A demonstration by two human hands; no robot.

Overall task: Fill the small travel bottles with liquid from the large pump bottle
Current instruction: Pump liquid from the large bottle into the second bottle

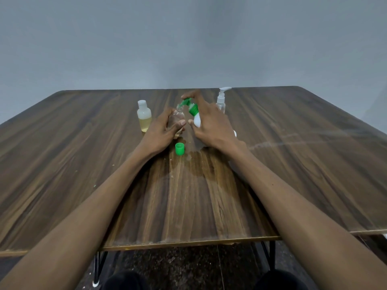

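Filling step in hand, by my read. Left hand [165, 128] grips small clear travel bottle [177, 118], uncapped, mid-table. Right hand [209, 124] wraps the tilted white pump bottle [196, 120], forefinger on green pump head [186, 102], spout at the small mouth. Next: steady presses, spout kept over the opening. Green cap [179, 148] lies just near of the hands. Wet patch [199, 164] near side. 2 more bottles stand far: capped one [144, 116] left, clear pump one [222, 100] right. Table [83, 164] edges well apart; open room both sides.
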